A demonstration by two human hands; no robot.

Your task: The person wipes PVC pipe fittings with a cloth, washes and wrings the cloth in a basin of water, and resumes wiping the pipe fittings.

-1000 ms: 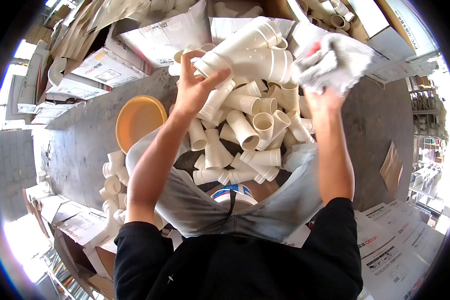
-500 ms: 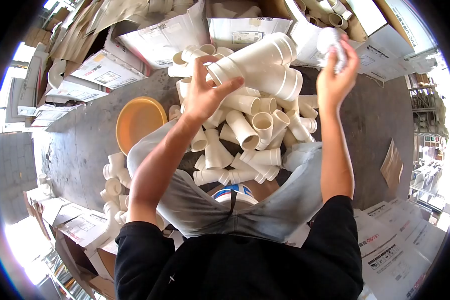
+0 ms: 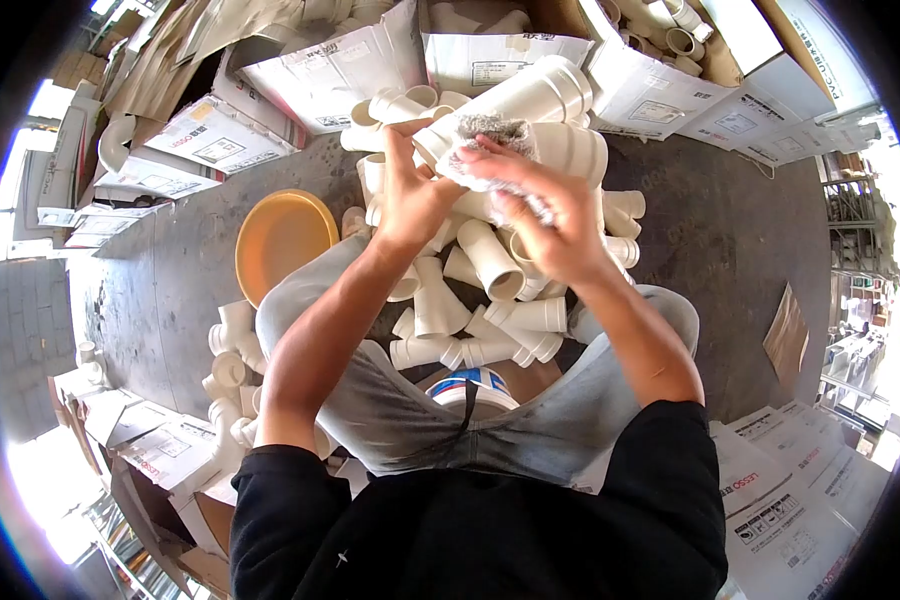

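A large white Y-shaped pipe fitting point(image 3: 575, 152) lies above the heap in front of me, its two branches toward the far right. My left hand point(image 3: 410, 190) grips its near left end, thumb and fingers round the rim. In my right hand point(image 3: 540, 200) is a crumpled grey-white cloth point(image 3: 495, 135), pressed on the fitting's body close to my left hand. The cloth and my right hand hide the middle of the fitting. Below it, smaller white pipe fittings point(image 3: 490, 262) are heaped on the floor between my legs.
An orange basin point(image 3: 285, 240) stands on the floor at the left. Open cardboard boxes point(image 3: 660, 100) with white fittings line the far side. More fittings point(image 3: 232, 370) lie by my left knee. A white bucket point(image 3: 475, 392) is between my thighs, and a cardboard piece point(image 3: 786, 335) lies at the right.
My right hand has swung in from the far right with the cloth and now lies on the fitting. The fitting has shifted slightly right since the first frame, still in my left hand.
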